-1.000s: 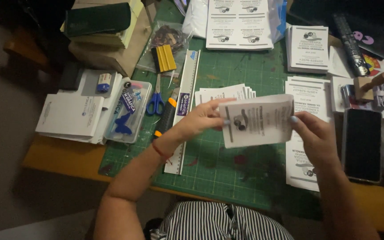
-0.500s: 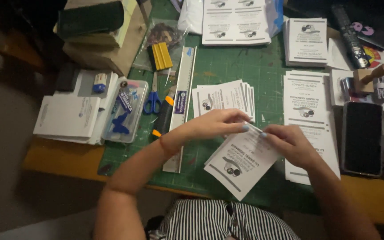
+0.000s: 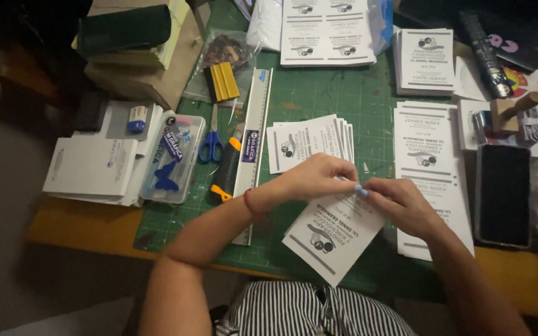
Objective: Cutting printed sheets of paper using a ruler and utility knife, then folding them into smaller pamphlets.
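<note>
Over the green cutting mat (image 3: 319, 93), the left hand (image 3: 316, 177) and right hand (image 3: 400, 202) both pinch the top corner of a tilted printed card (image 3: 334, 236), which probably peels best with fingertips close, beside the fanned card stack (image 3: 309, 142).

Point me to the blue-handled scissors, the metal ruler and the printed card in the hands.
blue-handled scissors (image 3: 211, 147): head view, on the handle loops.
metal ruler (image 3: 255, 121): head view, mid-length of the blade.
printed card (image 3: 334, 239): head view, centre of its face.
</note>
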